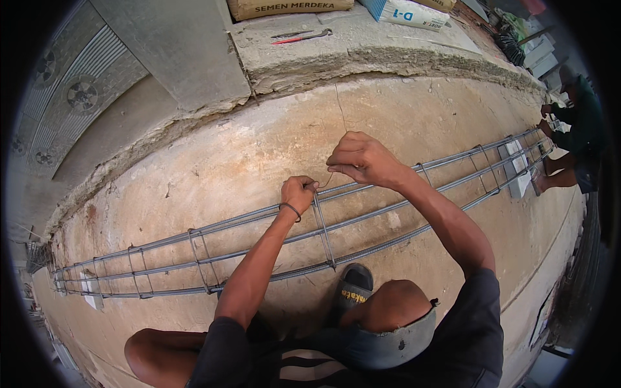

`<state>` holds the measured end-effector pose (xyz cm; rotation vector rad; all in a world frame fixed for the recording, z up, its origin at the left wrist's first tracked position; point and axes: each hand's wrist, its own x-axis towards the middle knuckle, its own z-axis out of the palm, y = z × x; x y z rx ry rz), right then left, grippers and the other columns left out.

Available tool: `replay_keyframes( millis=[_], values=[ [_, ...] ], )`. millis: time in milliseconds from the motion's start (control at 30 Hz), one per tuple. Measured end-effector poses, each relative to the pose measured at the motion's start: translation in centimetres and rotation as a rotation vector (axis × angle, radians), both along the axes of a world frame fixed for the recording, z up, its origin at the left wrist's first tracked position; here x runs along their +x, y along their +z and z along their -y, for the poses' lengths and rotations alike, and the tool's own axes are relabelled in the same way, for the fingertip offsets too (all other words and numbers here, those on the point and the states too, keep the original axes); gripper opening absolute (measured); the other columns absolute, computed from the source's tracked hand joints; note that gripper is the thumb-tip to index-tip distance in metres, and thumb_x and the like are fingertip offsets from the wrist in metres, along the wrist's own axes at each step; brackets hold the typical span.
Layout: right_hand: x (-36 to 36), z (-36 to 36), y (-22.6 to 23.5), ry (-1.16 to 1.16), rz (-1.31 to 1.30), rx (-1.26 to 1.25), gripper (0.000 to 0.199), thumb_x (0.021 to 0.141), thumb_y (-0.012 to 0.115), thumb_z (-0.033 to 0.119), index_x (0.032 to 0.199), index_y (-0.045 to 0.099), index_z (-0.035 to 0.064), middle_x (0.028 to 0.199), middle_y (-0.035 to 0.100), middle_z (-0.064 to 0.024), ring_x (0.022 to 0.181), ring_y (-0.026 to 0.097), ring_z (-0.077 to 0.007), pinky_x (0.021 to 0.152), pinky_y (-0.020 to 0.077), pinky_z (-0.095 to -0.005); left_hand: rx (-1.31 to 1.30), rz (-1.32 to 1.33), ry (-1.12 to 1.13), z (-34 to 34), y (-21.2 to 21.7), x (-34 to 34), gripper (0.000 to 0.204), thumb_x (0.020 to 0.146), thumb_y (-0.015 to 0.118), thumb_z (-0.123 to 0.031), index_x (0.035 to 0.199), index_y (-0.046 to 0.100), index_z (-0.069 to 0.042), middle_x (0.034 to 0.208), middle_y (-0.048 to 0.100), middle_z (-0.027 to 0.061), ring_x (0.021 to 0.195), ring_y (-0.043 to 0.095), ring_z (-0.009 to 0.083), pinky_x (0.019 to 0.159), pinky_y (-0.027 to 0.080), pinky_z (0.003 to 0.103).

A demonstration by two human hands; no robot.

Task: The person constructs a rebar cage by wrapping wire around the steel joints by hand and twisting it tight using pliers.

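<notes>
A long, narrow rebar cage (321, 226) of ribbed steel bars and square stirrups stretches from lower left to upper right in front of me. At its far top bar, beside a stirrup corner, my left hand (299, 194) is closed in a pinch. Just above and to the right, my right hand (363, 160) pinches a thin binding wire (341, 110). One length of this wire rises past the right hand toward the ledge. A short bent stretch runs down between my two hands. The fingertips hide exactly how the wire sits on the bar.
White blocks (517, 169) prop the cage near both ends. At far right, another person (582, 123) crouches with hands by the cage. A red-handled tool (297, 40) lies on the raised concrete ledge (388, 55), near filled bags (291, 8). My sandalled foot (358, 278) is beside the near bar.
</notes>
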<state>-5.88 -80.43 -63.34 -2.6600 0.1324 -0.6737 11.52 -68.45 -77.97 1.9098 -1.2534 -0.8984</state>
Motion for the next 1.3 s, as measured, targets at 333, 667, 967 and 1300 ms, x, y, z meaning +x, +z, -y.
replay_keyframes(
  millis=[333,667,967,1300],
  values=[
    [-27.1,-21.6,-10.1,-1.074,-0.678,0.67,0.025,0.078,0.077,0.022,0.089,0.069,0.0017,0.093,0.07,-0.0145,0.087,0.065,-0.032,0.075,0.0515,-0.0398,0.232,-0.776,-0.353,1.4,-0.5,4.2,0.02,0.093,0.066,-0.016,0.099,0.07,0.002,0.09,0.069,0.0077,0.086,0.063,0.0146,0.081,0.051,0.029],
    [-31.1,-38.1,-20.2,-1.074,-1.026,0.837,0.038,0.081,0.069,0.025,0.11,0.056,0.0035,0.097,0.061,-0.0175,0.092,0.061,-0.0361,0.074,0.0525,-0.0464,-0.086,0.259,0.104,-0.9,1.3,-2.1,0.036,0.085,0.073,-0.033,0.075,0.074,0.001,0.061,0.067,0.0108,0.055,0.062,0.0174,0.061,0.051,0.033],
    [-30.0,-40.5,-19.7,-1.101,-0.8,1.147,0.028,0.076,0.069,0.017,0.098,0.062,0.0013,0.086,0.062,-0.0171,0.078,0.061,-0.0345,0.067,0.0499,-0.0422,0.119,-0.651,-0.204,1.5,-1.7,4.5,0.029,0.095,0.064,-0.024,0.084,0.073,0.002,0.078,0.07,0.0066,0.066,0.061,0.0122,0.064,0.049,0.026],
    [-24.3,-21.4,4.3,-0.985,-0.475,0.708,0.022,0.071,0.072,0.003,0.093,0.071,-0.0002,0.076,0.061,-0.0146,0.063,0.059,-0.0284,0.058,0.0459,-0.0359,-0.278,-0.457,0.136,-1.3,7.4,-2.1,0.047,0.094,0.065,-0.038,0.112,0.067,0.005,0.097,0.07,0.0152,0.094,0.066,0.0186,0.081,0.052,0.029]
  ],
)
